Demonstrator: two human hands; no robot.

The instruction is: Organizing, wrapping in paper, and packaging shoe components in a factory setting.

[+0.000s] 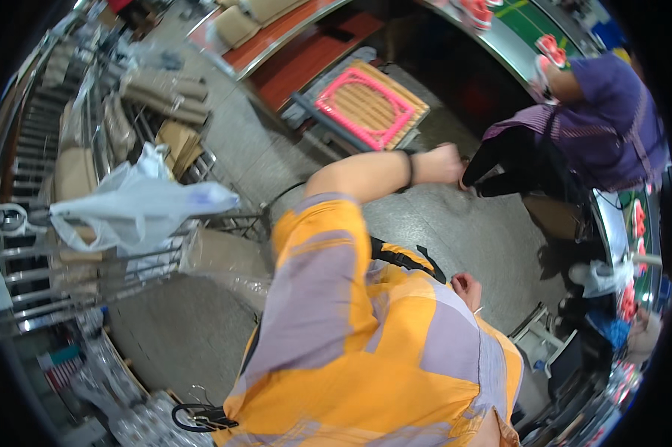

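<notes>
Two hands show: we see the left hand [442, 164] clenched above the grey floor [455, 223], and the right hand [466, 287] curled against the orange shirt [366, 357], grasping nothing visible.

Single head-worn fisheye view, steeply downward over torso toward floor [440, 223]

Garment workshop: metal racks [90, 253] of folded fabric, work tables [276, 37], sewing station [634, 246].

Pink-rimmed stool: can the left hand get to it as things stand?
Probably yes. The left hand is stretched out over bare floor just short of the pink-rimmed stool, with nothing between them. It looks loosely closed and empty.
</notes>
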